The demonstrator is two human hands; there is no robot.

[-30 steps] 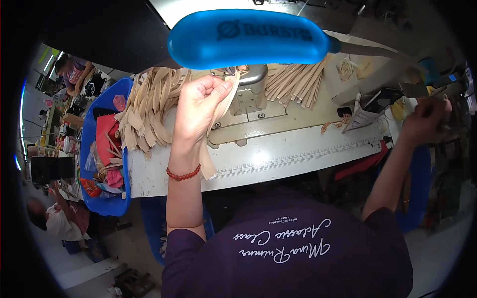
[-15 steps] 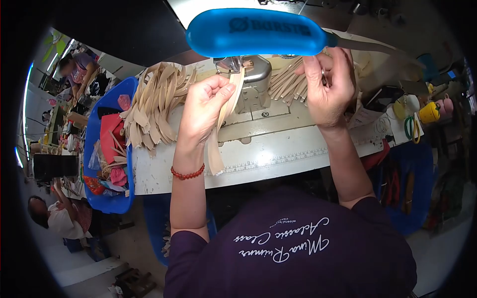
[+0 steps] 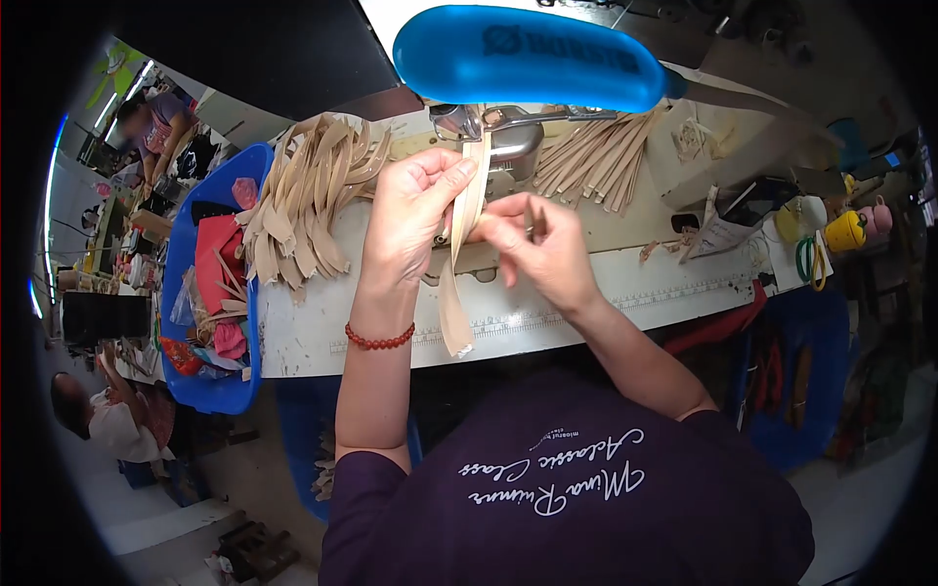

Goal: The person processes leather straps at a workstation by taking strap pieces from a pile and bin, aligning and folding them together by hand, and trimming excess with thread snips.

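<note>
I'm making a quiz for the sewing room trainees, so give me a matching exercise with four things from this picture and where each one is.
Things:
1. beige fabric strip
2. red bead bracelet
3. blue plastic bin
4. yellow mug

Places:
A. far right of the bench
B. pinched between the left hand and right hand
C. left end of the table, full of scraps
D. around the left wrist

Pairs: 1-B, 2-D, 3-C, 4-A

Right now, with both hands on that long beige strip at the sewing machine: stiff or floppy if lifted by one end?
Probably floppy: the long beige strip hangs limp past the pale table edge, below the left hand and right hand. Likely light: fingertips alone pinch it. Its lower end looks frayed, so it may snag.
</note>
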